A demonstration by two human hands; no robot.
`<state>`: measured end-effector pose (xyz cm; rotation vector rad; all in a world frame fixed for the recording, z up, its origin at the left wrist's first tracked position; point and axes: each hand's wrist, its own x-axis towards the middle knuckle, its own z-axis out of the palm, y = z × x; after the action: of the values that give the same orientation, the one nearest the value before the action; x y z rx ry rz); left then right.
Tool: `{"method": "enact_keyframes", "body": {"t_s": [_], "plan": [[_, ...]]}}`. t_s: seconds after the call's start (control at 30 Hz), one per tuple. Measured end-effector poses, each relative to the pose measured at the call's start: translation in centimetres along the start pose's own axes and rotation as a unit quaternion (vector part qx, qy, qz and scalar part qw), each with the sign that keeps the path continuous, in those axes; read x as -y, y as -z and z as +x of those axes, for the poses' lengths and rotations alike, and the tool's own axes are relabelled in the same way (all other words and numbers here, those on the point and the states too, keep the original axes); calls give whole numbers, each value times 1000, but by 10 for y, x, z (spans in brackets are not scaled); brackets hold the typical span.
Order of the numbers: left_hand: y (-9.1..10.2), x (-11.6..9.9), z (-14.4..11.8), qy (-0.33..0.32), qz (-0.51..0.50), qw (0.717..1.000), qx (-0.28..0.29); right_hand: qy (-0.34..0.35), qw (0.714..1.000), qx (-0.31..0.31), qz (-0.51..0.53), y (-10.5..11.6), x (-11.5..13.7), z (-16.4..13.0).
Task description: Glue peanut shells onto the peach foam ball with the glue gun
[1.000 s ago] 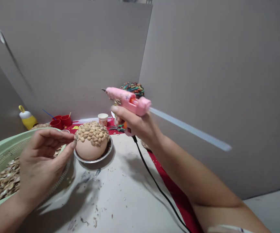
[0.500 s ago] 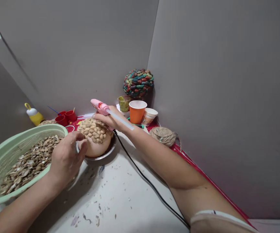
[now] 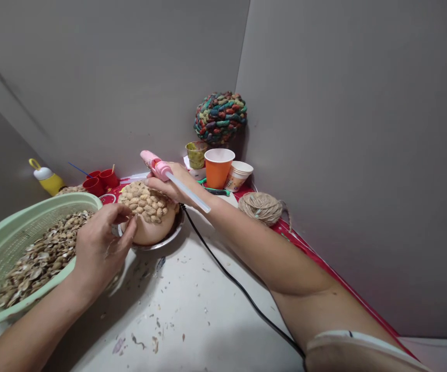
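Note:
My right hand (image 3: 172, 185) is wrapped round a pink hot glue gun (image 3: 154, 163), with a long clear glue stick (image 3: 188, 191) jutting from its back. The gun's nozzle is hidden behind the ball. Below it, a pale round ball (image 3: 151, 232) sits in a metal bowl (image 3: 169, 242); peanut shells (image 3: 145, 201) cover its upper part. My left hand (image 3: 105, 237) is at the ball's left side, thumb and fingertips pinched close together by the lower edge of the shells. Whatever the pinch holds is too small to make out.
A green colander (image 3: 41, 209) of shell pieces stands at left. Behind are red cups (image 3: 109, 178), a yellow bottle (image 3: 50, 181), an orange cup (image 3: 218, 175), stacked paper cups (image 3: 239, 175) and a multicoloured ball (image 3: 221, 118). Twine (image 3: 261, 207) lies right; a black cord (image 3: 239, 287) crosses the table.
My left thumb and fingertips have come closer together beside the ball. My right hand keeps the glue gun almost in place. The view has tilted slightly.

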<state>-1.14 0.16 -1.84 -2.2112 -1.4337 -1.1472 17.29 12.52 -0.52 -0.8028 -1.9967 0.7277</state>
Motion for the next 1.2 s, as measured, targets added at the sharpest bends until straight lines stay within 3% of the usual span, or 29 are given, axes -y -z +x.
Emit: {"method": "enact_keyframes", "body": {"t_s": [1.2], "plan": [[-8,0,-3,-6,68,998,-14,14,999,-30,-41,-4,-3,1]]}}
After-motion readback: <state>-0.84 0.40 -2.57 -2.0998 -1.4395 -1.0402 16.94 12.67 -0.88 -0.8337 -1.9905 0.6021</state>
